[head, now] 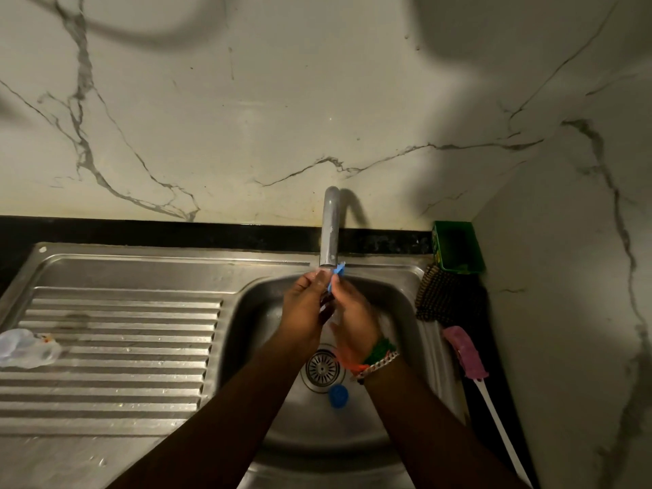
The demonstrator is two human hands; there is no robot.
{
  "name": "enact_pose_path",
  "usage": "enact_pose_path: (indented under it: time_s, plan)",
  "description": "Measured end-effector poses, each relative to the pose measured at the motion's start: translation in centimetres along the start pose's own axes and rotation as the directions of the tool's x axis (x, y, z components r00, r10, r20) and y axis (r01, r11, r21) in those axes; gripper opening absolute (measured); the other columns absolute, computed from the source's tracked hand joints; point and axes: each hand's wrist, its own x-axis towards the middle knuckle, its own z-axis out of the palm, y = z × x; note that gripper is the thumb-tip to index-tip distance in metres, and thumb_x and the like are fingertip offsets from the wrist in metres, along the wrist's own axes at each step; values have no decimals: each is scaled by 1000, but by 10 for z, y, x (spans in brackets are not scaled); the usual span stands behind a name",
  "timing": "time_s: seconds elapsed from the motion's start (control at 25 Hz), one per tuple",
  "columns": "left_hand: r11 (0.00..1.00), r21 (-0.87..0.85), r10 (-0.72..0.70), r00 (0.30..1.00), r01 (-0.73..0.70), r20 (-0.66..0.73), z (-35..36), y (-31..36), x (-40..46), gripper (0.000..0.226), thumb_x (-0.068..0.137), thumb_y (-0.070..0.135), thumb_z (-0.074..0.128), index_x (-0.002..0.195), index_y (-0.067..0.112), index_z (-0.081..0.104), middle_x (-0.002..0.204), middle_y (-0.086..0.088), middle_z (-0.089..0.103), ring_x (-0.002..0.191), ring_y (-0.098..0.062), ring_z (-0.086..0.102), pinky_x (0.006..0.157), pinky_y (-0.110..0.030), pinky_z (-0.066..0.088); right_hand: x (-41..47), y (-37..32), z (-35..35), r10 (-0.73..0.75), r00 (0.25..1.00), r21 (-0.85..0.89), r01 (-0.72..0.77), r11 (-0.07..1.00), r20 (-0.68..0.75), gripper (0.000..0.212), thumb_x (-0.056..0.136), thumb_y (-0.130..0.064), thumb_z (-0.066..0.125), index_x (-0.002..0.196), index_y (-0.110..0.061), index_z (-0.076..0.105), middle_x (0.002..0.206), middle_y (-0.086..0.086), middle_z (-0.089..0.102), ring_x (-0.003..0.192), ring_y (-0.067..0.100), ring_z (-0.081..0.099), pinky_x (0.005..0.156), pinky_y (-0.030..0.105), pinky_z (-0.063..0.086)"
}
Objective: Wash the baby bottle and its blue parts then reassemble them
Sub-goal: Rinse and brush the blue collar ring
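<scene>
Both hands are up under the tap (330, 227), over the sink (398, 305). The left hand (305, 308) and right hand (352, 319) pinch a small blue part (338, 271) between their fingertips; it's thin and long, its long axis near upright, top end poking just beside the spout mouth. Its exact shape is too hidden to call. A round blue cap (338, 396) lies flat in the basin beside the drain (321, 367). The clear bottle (26, 348) lies on its side on the ribbed draining surface (123, 330), far left.
</scene>
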Motion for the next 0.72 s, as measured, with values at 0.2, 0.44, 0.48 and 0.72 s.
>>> enact_pose_path:
  time_s: [0.2, 0.44, 0.48, 0.72]
  plan:
    - [975, 212, 58, 998, -63, 30, 1, -6, -1, 12, 97, 10, 64, 105, 0, 64, 108, -14, 74, 93, -23, 76, 74, -28, 61, 2, -13, -13, -236, 969, -289, 206, 935, -73, 30, 101, -39, 54, 109, -16, 71, 106, 5, 74, 97, 19, 70, 74, 25, 54]
    - [905, 329, 247, 962, -272, 115, -13, -18, -10, 19, 95, 8, 67, 113, 4, 70, 108, -10, 76, 102, -22, 74, 83, -29, 61, 5, -19, -17, -34, 995, -370, -2, 929, -92, 28, 99, -39, 58, 112, -17, 67, 113, 9, 67, 97, 19, 63, 84, 34, 50]
    - [959, 215, 180, 983, -185, 43, -14, -16, -7, 20, 98, 9, 64, 117, 6, 70, 111, -11, 76, 105, -25, 74, 84, -32, 62, 3, -15, -17, -104, 994, -435, 85, 897, -19, 20, 100, -35, 57, 109, -21, 67, 114, 7, 66, 95, 15, 62, 85, 32, 48]
    - [896, -321, -362, 924, 308, -123, 2, 7, -1, 40, 105, 34, 54, 128, 2, 62, 106, -21, 70, 92, -29, 70, 72, -38, 57, 8, 3, -32, -402, 797, -873, 488, -13, 451, 40, 98, -26, 51, 138, -27, 58, 151, 4, 32, 134, 22, 41, 109, 36, 46]
